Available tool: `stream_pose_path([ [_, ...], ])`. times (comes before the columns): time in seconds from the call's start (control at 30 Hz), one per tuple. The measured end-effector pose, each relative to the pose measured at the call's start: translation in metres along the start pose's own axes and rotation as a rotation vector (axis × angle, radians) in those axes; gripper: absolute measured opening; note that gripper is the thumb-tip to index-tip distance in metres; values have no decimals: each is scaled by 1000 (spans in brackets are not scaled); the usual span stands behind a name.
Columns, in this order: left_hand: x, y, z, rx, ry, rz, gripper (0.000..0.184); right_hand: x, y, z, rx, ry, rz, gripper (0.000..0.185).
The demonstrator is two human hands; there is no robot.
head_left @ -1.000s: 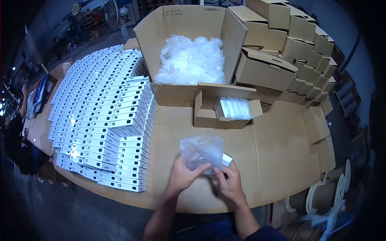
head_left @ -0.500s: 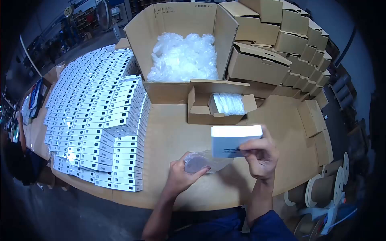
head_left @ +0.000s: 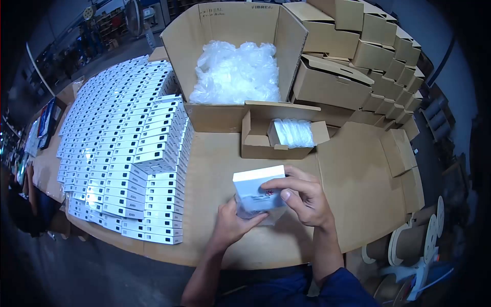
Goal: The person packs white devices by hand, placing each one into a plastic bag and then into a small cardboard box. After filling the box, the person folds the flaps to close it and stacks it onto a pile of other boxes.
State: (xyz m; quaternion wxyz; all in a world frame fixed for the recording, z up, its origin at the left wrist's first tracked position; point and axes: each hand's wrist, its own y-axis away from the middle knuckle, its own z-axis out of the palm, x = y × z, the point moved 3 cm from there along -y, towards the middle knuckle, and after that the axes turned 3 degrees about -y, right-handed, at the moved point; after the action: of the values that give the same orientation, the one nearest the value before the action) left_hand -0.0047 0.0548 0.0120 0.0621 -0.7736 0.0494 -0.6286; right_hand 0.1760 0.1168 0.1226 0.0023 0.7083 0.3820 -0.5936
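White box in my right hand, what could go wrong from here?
The white box could snag or tear the thin bag in your left hand. Your right hand holds it near one side, so it might slip. The stacked boxes at left could slide if knocked.

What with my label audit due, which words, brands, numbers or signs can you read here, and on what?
"FIBREA", possibly incomplete: back wall of the large open carton.
Farther left on that wall: marking too blurred to read.
Held white box: reddish sign and print, both too blurred to read.
Stacked white boxes: print too small to read.
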Motion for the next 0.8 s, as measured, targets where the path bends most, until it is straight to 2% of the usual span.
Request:
stream_pose_path([
  [0.03,-4,2,-2,-30,11,-33,61,2,2,1,-10,-26,38,30],
  [0.13,2,7,-2,-51,328,-69,59,18,7,0,-24,-89,184,29],
  [0.17,-10,10,-1,-100,510,-86,47,30,14,1,-37,-145,211,31],
  [0.27,-31,15,1,-31,574,-244,40,42,23,10,-6,-280,211,37],
  [0.3,-34,15,3,-9,556,-242,43,50,31,15,105,-419,263,44],
  [0.4,-35,16,2,53,603,-218,42,61,47,18,295,-554,349,42],
  [0.43,-35,15,0,56,574,-199,43,69,57,22,355,-626,420,30],
  [0.53,-34,14,-4,59,490,-145,46,80,75,36,434,-683,629,20],
  [0.57,-31,13,-4,64,466,-117,48,80,75,40,491,-667,576,14],
  [0.67,-11,6,-7,127,271,-17,52,75,74,40,514,-560,536,13],
  [0.7,-5,4,-8,157,186,22,54,76,76,41,525,-598,496,12],
  [0.8,-8,3,-10,117,210,130,54,85,79,42,550,-704,386,11],
])
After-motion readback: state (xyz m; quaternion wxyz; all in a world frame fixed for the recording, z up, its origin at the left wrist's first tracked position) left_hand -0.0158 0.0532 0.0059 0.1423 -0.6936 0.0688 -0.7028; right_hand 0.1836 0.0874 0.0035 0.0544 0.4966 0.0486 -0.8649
